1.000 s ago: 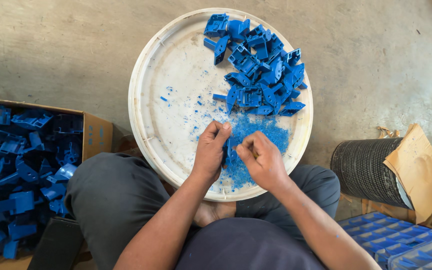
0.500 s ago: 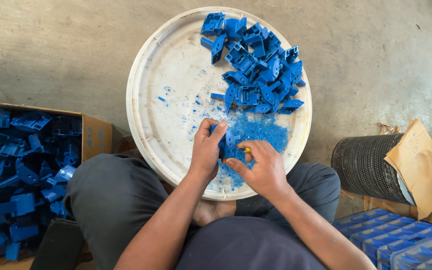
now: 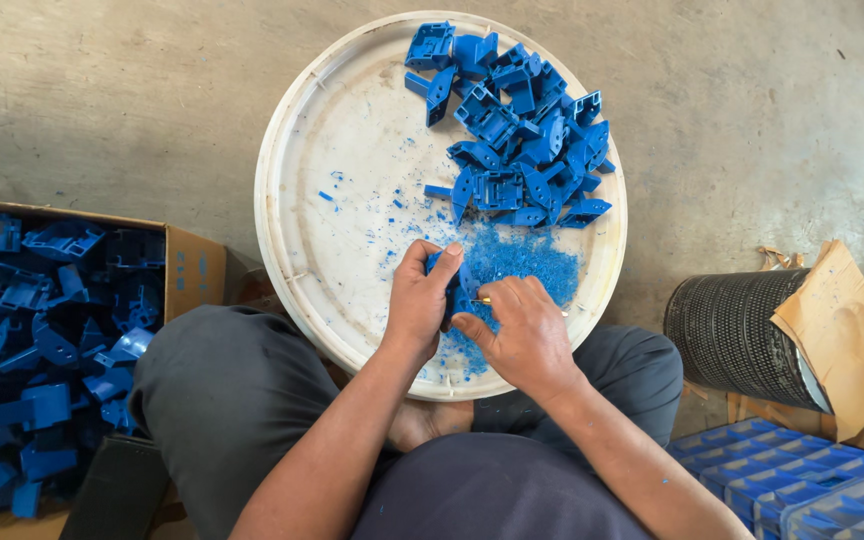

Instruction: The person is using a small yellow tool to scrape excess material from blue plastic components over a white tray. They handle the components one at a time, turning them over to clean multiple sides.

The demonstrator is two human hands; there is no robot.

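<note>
Blue plastic part (image 3: pixel 455 285) is being clamped in left hand (image 3: pixel 420 300) over white round tray (image 3: pixel 337 230); right hand (image 3: pixel 522 335) is being closed around a thin tool (image 3: pixel 487 300). Blue shavings (image 3: pixel 522 258), part pile (image 3: pixel 517 140) and cardboard box (image 3: pixel 187 265) are lying nearby.

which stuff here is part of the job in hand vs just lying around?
In the job:
left hand holding a blue plastic part
right hand with a thin tool
white round tray
pile of blue parts
blue shavings

Lying about:
cardboard box of blue parts
black ribbed cylinder
torn cardboard

Cardboard box (image 3: pixel 187 270) w/ blue parts left; black mesh roll (image 3: pixel 737 335) right.
</note>
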